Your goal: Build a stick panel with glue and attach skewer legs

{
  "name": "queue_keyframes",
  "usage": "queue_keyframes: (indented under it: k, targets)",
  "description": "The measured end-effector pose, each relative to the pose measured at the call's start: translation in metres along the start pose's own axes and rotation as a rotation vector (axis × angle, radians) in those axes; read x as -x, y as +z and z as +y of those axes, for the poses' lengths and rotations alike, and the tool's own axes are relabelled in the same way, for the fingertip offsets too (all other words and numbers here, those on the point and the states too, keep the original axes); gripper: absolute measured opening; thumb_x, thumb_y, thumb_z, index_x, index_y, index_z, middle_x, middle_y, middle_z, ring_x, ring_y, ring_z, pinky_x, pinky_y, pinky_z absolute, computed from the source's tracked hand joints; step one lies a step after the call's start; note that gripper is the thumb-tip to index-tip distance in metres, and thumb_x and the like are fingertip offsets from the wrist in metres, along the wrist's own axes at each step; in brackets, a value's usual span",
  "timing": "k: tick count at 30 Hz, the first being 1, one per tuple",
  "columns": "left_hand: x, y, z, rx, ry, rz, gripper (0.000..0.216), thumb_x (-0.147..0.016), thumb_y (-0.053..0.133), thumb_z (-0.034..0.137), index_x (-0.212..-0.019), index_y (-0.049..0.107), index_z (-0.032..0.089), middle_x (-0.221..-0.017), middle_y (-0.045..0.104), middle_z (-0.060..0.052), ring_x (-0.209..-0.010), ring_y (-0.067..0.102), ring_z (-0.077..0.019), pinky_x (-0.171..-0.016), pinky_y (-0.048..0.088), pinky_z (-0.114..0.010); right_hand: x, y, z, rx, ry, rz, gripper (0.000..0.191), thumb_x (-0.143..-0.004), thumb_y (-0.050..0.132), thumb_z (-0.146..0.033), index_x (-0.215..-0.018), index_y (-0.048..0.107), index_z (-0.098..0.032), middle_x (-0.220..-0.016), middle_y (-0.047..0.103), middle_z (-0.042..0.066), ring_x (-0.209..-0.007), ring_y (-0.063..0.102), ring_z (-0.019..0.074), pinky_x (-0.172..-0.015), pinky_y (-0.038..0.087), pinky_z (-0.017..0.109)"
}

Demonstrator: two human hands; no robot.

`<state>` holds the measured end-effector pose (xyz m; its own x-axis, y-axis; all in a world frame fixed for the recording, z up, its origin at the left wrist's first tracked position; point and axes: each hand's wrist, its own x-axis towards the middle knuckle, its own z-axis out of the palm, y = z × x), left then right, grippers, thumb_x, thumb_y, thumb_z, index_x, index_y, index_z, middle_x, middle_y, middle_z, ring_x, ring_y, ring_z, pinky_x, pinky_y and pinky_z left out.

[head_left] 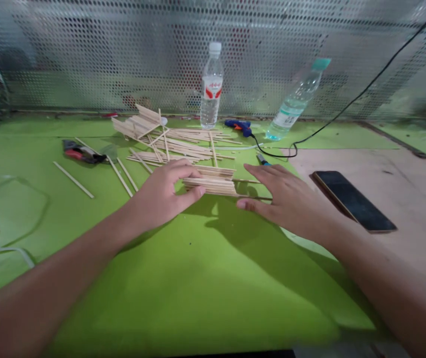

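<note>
My left hand (170,191) is closed on the left end of a small piece built of thin wooden sticks (216,185), thumb at the near side and fingers at the far side. My right hand (276,191) hovers or rests just right of the piece, its thumb and fingers spread apart. Two thin sticks jut from the piece toward that hand; whether it touches them, I cannot tell. Behind lie many loose wooden sticks (186,145) and a second, larger stick structure (142,122). The tip of a tool with a blue handle (262,159) shows past my right fingers.
A clear water bottle (212,94) stands at the back, and a green-capped bottle (295,102) leans beside it. Between them lies a blue glue gun (238,126) with a black cable. A phone (353,200) lies at right, red-handled pliers (80,151) at left. Behind is a perforated metal panel (123,54).
</note>
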<state>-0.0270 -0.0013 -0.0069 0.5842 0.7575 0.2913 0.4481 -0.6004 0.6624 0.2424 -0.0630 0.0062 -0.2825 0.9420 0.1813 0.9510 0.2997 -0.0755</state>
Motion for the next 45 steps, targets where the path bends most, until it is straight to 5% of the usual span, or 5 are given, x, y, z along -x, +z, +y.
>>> queue_keyframes:
  k: [3,9,20,33,45]
  targets:
    - [0.0,-0.002,0.0,-0.007,-0.011,0.008,0.021,-0.094,0.063,0.039,-0.098,0.07,0.02,-0.103,0.068,-0.005,-0.097,0.062,-0.0224,-0.089,0.051,-0.044,0.0,0.003,0.001,0.014,0.013,-0.115,0.094,-0.087,0.056,-0.075,-0.153,0.046,-0.009,-0.151,0.054,0.022,-0.134,0.054,0.0442,-0.104,0.05,0.062]
    - [0.001,0.0,0.003,0.002,0.06,0.013,0.017,-0.095,0.063,0.037,-0.101,0.069,0.023,-0.102,0.067,-0.005,-0.095,0.062,-0.0229,-0.082,0.054,-0.043,-0.001,0.012,0.007,0.026,-0.01,-0.106,0.075,-0.091,0.062,-0.055,-0.152,0.048,-0.014,-0.15,0.056,0.019,-0.134,0.056,0.0403,-0.106,0.05,0.059]
    - [0.007,0.002,0.013,-0.256,0.442,0.008,0.01,-0.096,0.06,0.024,-0.102,0.068,0.022,-0.105,0.066,-0.006,-0.102,0.058,-0.0236,-0.092,0.049,-0.044,0.0,0.017,0.014,-0.029,-0.035,-0.09,0.086,-0.085,0.066,-0.039,-0.16,0.03,-0.015,-0.153,0.051,0.02,-0.139,0.05,0.0396,-0.111,0.046,0.057]
    - [0.006,0.01,-0.002,-0.172,0.298,-0.122,0.017,-0.098,0.056,0.028,-0.1,0.073,0.024,-0.102,0.068,-0.006,-0.093,0.062,-0.0214,-0.086,0.053,-0.043,0.001,0.024,0.015,0.136,-0.003,0.047,0.088,-0.084,0.06,-0.041,-0.161,0.023,-0.019,-0.145,0.049,0.02,-0.139,0.039,0.0434,-0.112,0.036,0.062]
    - [0.007,0.012,0.004,-0.036,0.148,-0.184,0.019,-0.101,0.052,0.032,-0.093,0.066,0.021,-0.093,0.065,-0.005,-0.076,0.061,-0.0161,-0.065,0.053,-0.034,-0.001,0.025,0.01,0.065,0.029,-0.043,0.081,-0.081,0.063,-0.033,-0.156,0.035,-0.02,-0.143,0.052,0.02,-0.136,0.044,0.0435,-0.11,0.039,0.062]
